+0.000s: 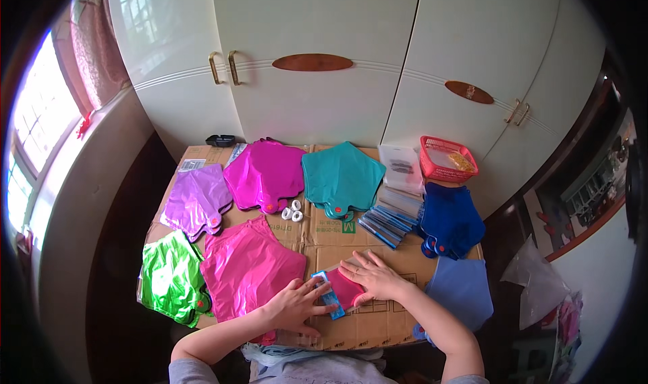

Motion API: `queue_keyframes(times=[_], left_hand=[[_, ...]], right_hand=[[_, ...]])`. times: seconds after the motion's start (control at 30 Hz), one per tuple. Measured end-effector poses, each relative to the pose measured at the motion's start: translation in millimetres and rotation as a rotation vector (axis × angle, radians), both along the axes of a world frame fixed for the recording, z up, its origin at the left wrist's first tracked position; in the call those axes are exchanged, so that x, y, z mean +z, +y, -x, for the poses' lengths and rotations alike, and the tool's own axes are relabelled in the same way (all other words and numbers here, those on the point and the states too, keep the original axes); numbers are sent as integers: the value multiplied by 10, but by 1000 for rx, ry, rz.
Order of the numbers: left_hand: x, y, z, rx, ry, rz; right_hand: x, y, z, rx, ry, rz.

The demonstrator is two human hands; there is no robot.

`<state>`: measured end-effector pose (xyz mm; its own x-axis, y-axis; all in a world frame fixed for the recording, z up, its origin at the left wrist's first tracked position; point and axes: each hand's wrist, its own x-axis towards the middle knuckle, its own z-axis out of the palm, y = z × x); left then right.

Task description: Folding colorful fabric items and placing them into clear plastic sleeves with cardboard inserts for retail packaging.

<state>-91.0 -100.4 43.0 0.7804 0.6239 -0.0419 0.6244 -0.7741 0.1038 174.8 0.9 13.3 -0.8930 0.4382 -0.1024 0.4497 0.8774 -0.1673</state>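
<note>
A clear flat packet with a blue top strip (pixel 329 296) lies in front of me on the cardboard, and a folded pink foil piece (pixel 343 288) shows inside it. My left hand (pixel 297 306) rests with fingers spread, its fingertips on the blue strip. Flat across the packet's right side, my right hand (pixel 373 277) presses with fingers apart. Just left of my left hand is a large pink foil sheet (pixel 250 269), like a flat, uninflated balloon. Part of the packet is hidden under my fingers.
Around the cardboard (pixel 324 245) lie foil stacks in green (pixel 170 276), lilac (pixel 196 198), magenta (pixel 264 173), teal (pixel 343 176), dark blue (pixel 452 218) and light blue (pixel 461 293). White rolls (pixel 296 215), blue-topped packets (pixel 385 225) and a red basket (pixel 449 175) stand farther back, before white cabinets (pixel 317 107).
</note>
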Motion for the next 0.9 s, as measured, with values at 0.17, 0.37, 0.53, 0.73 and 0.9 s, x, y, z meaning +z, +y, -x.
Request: queue_keyframes(times=[0.17,0.37,0.53,0.73,0.9], left_hand=[[127,-167,-146,38,35,-35],[-184,-565,-643,225,82,-189],[-152,-581,-805,276,143,-217],[-166,-582,-796,272,165,-249],[-182,-550,-782,267,146,-240]], right_hand=[[2,77,52,25,57,112],[-47,501,653,-209,394,241],[-117,856,1371,-332,642,59],[-320,1002,1668,-322,710,-175],[-110,921,1336,-281,842,-72]])
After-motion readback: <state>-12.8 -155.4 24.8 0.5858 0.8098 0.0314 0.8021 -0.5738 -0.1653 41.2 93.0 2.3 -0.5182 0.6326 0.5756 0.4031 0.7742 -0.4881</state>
